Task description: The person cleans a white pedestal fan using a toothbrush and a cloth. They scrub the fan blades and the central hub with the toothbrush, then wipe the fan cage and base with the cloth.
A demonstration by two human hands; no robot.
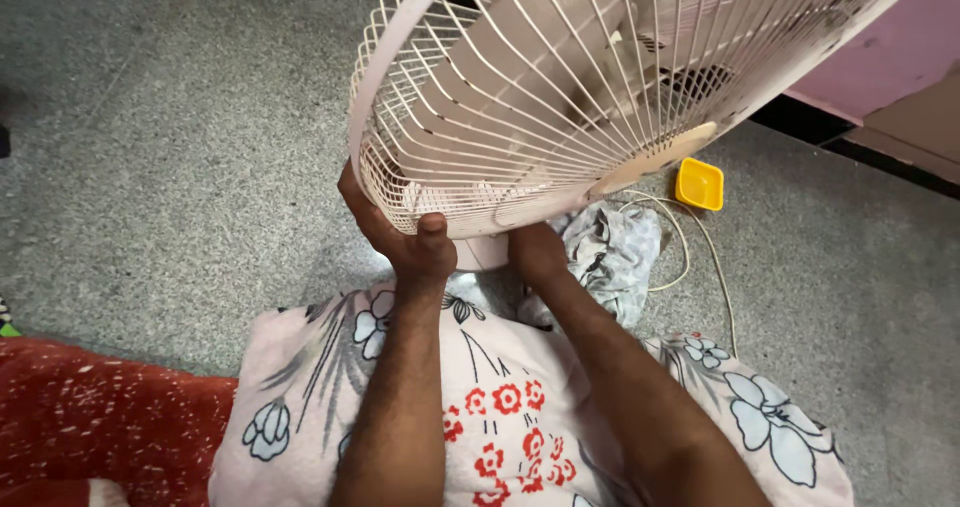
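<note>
A large round cream-white wire fan guard (560, 87) is held tilted above the speckled grey stone floor (150, 147), filling the upper view. Its lower rim is gripped by the left hand (405, 237), thumb pressed over the edge. The right hand (538, 252) is set under the rim; its fingers are hidden, so their grip cannot be told. Just beyond lie a crumpled grey cloth (615, 252), a white cord (700, 257) and a small square yellow plastic container (699, 184). A red patterned fabric (90, 417) lies at the lower left.
</note>
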